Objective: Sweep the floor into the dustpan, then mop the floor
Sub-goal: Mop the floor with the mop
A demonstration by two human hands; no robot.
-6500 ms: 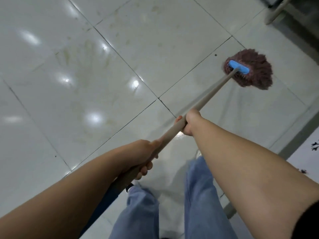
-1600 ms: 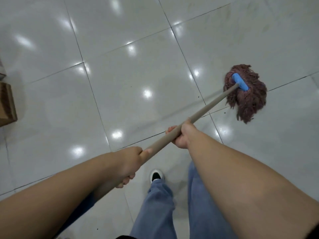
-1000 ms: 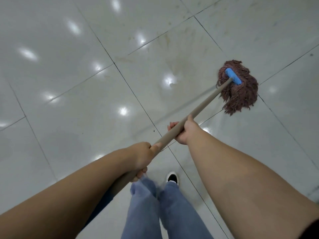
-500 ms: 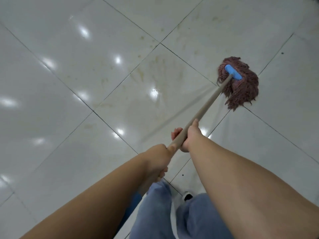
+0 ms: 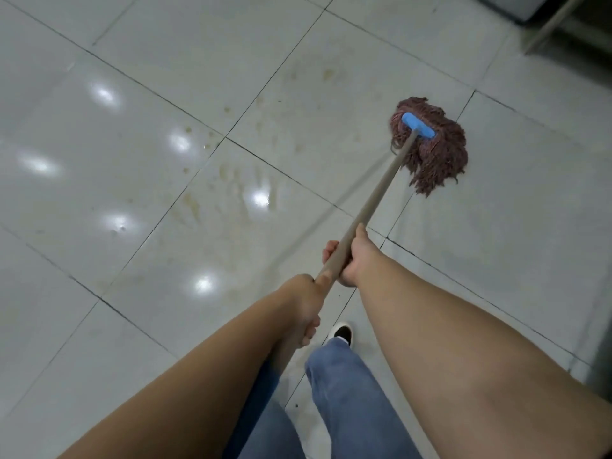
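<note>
Both hands, left (image 5: pixel 303 304) and right (image 5: pixel 352 256), gripping mop handle (image 5: pixel 381 193); mop head (image 5: pixel 433 144) resting on stained floor (image 5: pixel 215 193), furniture leg (image 5: pixel 556 21) standing beyond.

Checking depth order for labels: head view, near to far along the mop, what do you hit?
Left hand gripping the handle → right hand gripping it further along → bare mop handle → blue mop clamp → reddish-brown mop strands on the tiled floor.
</note>
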